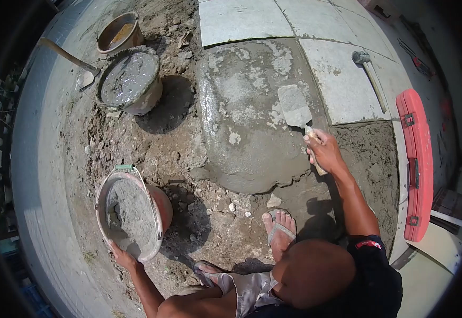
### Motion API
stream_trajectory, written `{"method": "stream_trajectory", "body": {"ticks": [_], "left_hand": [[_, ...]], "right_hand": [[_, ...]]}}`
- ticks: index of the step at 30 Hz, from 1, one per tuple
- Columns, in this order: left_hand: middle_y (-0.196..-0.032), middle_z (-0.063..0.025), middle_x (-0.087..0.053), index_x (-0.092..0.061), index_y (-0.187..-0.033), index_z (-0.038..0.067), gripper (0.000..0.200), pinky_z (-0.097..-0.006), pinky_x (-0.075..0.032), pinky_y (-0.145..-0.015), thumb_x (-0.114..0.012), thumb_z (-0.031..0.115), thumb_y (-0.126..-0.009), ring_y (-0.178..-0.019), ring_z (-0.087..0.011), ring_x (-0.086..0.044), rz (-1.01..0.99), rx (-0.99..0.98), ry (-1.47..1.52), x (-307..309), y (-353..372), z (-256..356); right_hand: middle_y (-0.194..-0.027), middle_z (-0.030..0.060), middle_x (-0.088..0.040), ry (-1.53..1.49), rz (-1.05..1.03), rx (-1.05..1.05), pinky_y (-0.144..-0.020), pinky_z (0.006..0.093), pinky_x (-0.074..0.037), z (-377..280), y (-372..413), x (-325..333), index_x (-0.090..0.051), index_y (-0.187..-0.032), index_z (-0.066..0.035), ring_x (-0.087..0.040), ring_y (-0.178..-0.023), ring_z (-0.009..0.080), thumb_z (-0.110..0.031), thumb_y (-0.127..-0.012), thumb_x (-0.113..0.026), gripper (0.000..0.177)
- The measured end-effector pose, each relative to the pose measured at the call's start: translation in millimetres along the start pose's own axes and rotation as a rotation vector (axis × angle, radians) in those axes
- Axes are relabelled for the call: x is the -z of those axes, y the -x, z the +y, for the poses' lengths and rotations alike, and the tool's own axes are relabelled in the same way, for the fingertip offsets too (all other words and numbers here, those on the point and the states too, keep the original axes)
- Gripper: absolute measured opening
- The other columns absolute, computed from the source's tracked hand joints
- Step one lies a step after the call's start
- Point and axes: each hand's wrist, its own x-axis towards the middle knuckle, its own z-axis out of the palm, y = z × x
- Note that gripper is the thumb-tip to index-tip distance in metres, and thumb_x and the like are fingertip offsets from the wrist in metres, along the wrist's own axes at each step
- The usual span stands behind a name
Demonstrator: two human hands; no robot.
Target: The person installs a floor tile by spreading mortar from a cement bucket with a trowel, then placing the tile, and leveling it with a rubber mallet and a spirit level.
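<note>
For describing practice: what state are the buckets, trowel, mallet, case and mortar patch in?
Reddish plastic bucket, holds grey mix, left hand at rim.
Crusted round bucket, holds wet grey mix.
Brown far bucket, contents yellowish.
Flat metal trowel, in right hand.
Wooden-handled dark mallet, lying on tile.
Long red plastic case, closed.
Grey mortar patch, spread unevenly.

Wet mortar (252, 143) lies between the buckets (145, 100) and the case (416, 164), before the tiles (244, 21).

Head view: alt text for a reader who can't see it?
Right hand holds a trowel over wet grey mortar beside pale slabs; left hand holds the rim of a mortar-filled bucket. Nearby: two more buckets, a mallet, a red case.
</note>
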Motion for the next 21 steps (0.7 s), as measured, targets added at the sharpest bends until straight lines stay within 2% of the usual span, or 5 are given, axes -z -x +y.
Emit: {"method": "stream_trajectory", "body": {"ticks": [11, 13, 17, 18, 21], "left_hand": [[-0.148, -0.0258, -0.056, -0.054, -0.149, -0.007, 0.056, -0.0393, -0.048, -0.106, -0.049, 0.031, -0.109, -0.126, -0.0336, -0.06, -0.055, -0.176, -0.023, 18.8, -31.3, -48.7], [-0.15, -0.0256, -0.054, -0.053, -0.15, -0.005, 0.053, -0.0399, -0.047, -0.108, -0.047, 0.026, -0.107, -0.128, -0.0338, -0.058, -0.023, -0.091, 0.057, 12.7, -26.6, -44.2], [-0.152, -0.0254, -0.052, -0.051, -0.153, -0.003, 0.053, -0.0414, -0.046, -0.11, -0.043, 0.016, -0.104, -0.13, -0.0344, -0.057, -0.014, -0.084, 0.046, 9.4, -19.8, -36.5], [-0.152, -0.0253, -0.052, -0.05, -0.154, -0.003, 0.054, -0.0418, -0.046, -0.11, -0.042, 0.014, -0.103, -0.13, -0.0346, -0.057, -0.011, -0.086, 0.034, 6.1, -13.5, -29.1], [-0.152, -0.0241, -0.051, -0.045, -0.155, -0.005, 0.06, -0.0429, -0.046, -0.111, -0.042, 0.03, -0.107, -0.131, -0.0348, -0.055, -0.002, 0.045, 0.132, 4.4, -9.8, -22.7]], "right_hand": [[-0.076, 0.0006, -0.059, -0.107, -0.058, -0.17, -0.051, 0.0261, -0.046, 58.6, 131.0, -7.4, -0.059, -0.138, 0.0, -0.053, -0.058, 0.0075, -0.028, -0.102, -0.067, 0.046], [-0.092, 0.0099, -0.069, -0.04, -0.09, -0.237, -0.066, 0.0318, -0.056, 50.4, 128.8, -8.8, -0.057, -0.142, 0.001, -0.067, -0.075, 0.0163, -0.033, -0.102, -0.067, 0.053], [-0.124, 0.0218, -0.069, 0.344, -0.383, 0.017, -0.095, 0.0372, -0.052, 9.1, 120.5, -41.4, -0.051, -0.15, -0.001, -0.067, -0.111, 0.0287, -0.038, -0.102, -0.065, 0.062], [-0.108, 0.0179, -0.074, 0.36, -0.426, 0.252, -0.083, 0.0345, -0.055, 5.8, 113.3, -53.8, -0.052, -0.149, -0.002, -0.072, -0.093, 0.0227, -0.032, -0.103, -0.066, 0.057], [-0.127, 0.03, -0.067, 0.384, -0.826, 0.532, -0.097, 0.0487, -0.052, -52.4, 91.2, -106.3, -0.051, -0.15, -0.004, -0.067, -0.114, 0.0465, -0.042, -0.102, -0.062, 0.062]]}}
